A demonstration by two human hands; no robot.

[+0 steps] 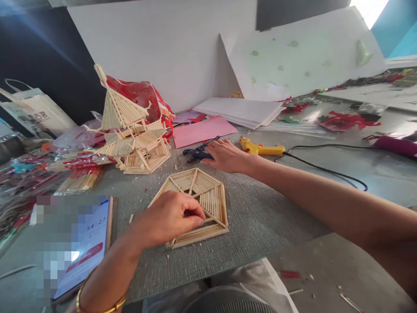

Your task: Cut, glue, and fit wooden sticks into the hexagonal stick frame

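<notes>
My left hand (172, 217) is over a flat, many-sided frame (211, 198) made of thin wooden sticks. Its thumb and forefinger are pinched together on a short wooden stick (210, 220) at the frame's inner edge. The palm hides part of the frame's left side. Farther back, my right hand (226, 155) reaches across with its fingers stretched over dark blue pliers (198, 153), touching them but not wrapped round them. Just right of that hand lies a yellow hot glue gun (262, 148) with a black cord.
A stick-built pagoda model (130, 134) stands at the back left, before a red bag (140, 93). Bundled sticks (80, 178) and a phone (84, 248) lie left. Pink card (203, 131) and white boards (239, 111) lie behind. The table's front edge is near my lap.
</notes>
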